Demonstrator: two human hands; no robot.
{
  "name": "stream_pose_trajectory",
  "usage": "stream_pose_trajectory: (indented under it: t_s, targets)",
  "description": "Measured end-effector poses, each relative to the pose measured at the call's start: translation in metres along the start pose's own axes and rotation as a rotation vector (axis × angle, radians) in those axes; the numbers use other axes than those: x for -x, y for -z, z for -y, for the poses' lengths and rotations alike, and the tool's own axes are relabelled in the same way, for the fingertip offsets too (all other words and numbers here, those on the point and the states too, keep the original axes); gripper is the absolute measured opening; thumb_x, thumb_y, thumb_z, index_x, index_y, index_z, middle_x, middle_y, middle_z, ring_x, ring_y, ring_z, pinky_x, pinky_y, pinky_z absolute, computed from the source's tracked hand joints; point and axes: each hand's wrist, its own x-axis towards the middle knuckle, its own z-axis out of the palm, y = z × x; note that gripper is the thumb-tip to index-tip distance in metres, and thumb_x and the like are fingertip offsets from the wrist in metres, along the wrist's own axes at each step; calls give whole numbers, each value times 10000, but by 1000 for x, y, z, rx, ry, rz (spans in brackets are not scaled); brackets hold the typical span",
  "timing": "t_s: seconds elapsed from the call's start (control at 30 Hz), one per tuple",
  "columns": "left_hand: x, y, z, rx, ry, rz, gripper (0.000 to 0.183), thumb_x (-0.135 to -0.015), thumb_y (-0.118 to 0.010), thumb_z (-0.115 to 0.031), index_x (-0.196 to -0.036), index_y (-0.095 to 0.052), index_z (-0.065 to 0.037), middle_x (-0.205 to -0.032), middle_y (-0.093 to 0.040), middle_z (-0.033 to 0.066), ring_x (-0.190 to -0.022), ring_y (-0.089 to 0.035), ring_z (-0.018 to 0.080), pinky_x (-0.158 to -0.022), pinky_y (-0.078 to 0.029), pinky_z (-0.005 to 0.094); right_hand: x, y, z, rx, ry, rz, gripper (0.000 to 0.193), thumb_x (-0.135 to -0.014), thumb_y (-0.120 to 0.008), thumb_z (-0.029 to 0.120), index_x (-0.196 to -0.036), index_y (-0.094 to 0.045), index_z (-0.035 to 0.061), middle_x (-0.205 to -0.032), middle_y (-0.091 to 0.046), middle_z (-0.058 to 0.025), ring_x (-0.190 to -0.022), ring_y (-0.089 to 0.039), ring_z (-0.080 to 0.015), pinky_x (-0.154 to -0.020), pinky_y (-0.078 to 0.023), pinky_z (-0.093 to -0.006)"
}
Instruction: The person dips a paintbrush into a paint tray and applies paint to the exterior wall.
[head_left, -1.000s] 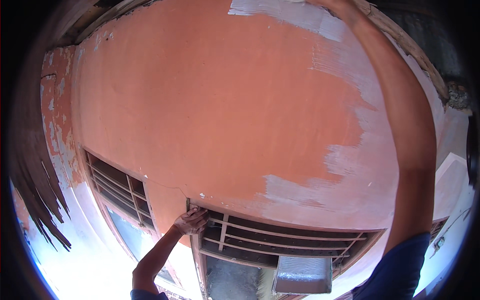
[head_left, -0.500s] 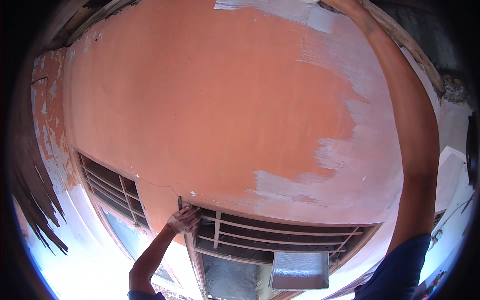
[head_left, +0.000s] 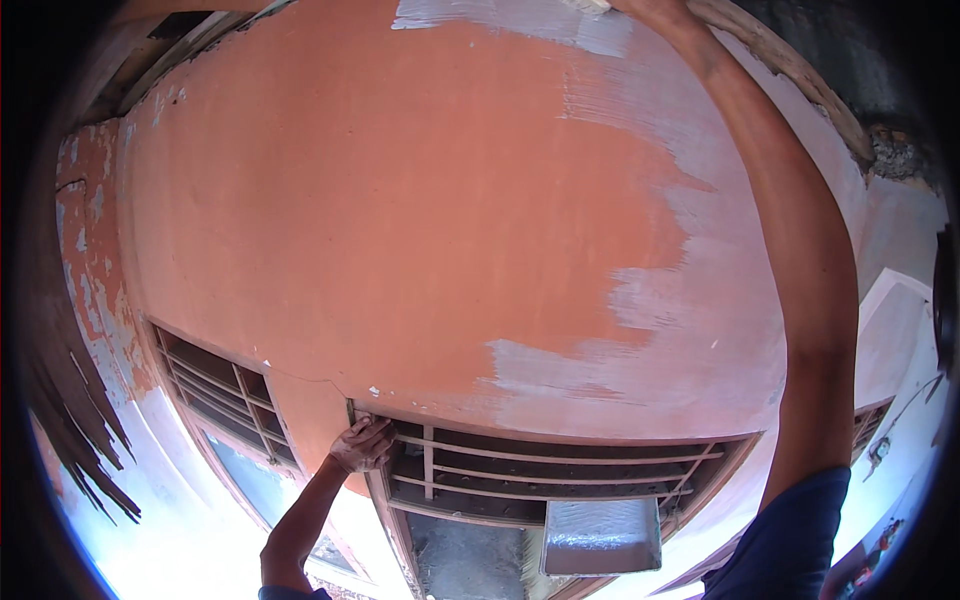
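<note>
My right arm reaches up along the right side, and my right hand (head_left: 650,10) is at the upper edge, partly cut off. Its fingers seem closed around a pale paintbrush (head_left: 588,5), of which only a bit shows against the wall. The orange wall (head_left: 420,200) carries streaky whitish-lilac paint (head_left: 730,300) along its top and right. Low down, my left hand (head_left: 362,444) is curled over the upper left corner of a wooden window frame (head_left: 380,490). A paint tray (head_left: 602,562) with wet white paint sits against the lower bars of that window.
Horizontal bars cross the barred window (head_left: 560,470), and a second barred window (head_left: 215,385) is further left. Dark splintered strips (head_left: 75,410) hang at the left edge. Wooden beams (head_left: 800,75) run along the top right. A thin crack (head_left: 300,378) marks the wall between the windows.
My right hand has shifted left along the top, and more of the paintbrush shows. The whole view has turned slightly. My left hand stays on the window frame.
</note>
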Motion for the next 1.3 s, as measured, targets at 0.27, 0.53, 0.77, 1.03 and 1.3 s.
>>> stream_pose_trajectory:
  t_s: [0.27,0.53,0.77,1.03,1.3]
  targets:
    - [7,-6,-2,12,16,40,323,-745,-487,-316,-985,-606,-137,-1119,-582,7,-1177,-440,128,-1086,-139,409,38,49,-12,139,-365,-61,173,-676,-655,71,-777,-619,-65,-743,-631,-193,-677,-634,-249,-622,-485,-348]
    - [4,-4,-2,-12,-19,7,355,-736,-497,-326,-1012,-601,-129,-1087,-592,9,-1175,-441,148,-1084,-133,418,69,14,-15,-79,-271,-206,176,-685,-653,104,-782,-627,-41,-730,-627,-184,-644,-624,-214,-586,-482,-332]
    - [6,-6,-2,-16,1,55,363,-728,-504,-337,-1018,-597,-139,-1102,-583,8,-1176,-439,157,-1082,-132,418,110,66,-54,540,-178,-297,254,-697,-636,250,-814,-661,26,-697,-638,-136,-608,-631,-247,-586,-498,-327]
    - [8,-9,-5,-53,4,88,372,-749,-478,-363,-1027,-591,-143,-1113,-577,13,-1191,-423,160,-1069,-128,431,38,-93,35,262,-180,0,165,-744,-541,99,-826,-673,41,-815,-658,-116,-719,-640,-214,-666,-507,-340]
    - [9,-9,-3,-33,-1,122,395,-748,-470,-359,-1054,-580,-134,-1126,-569,17,-1217,-392,156,-1076,-116,426,-15,-116,101,-324,-303,-126,247,-780,-564,269,-834,-654,45,-954,-597,-214,-845,-605,-315,-707,-492,-383]
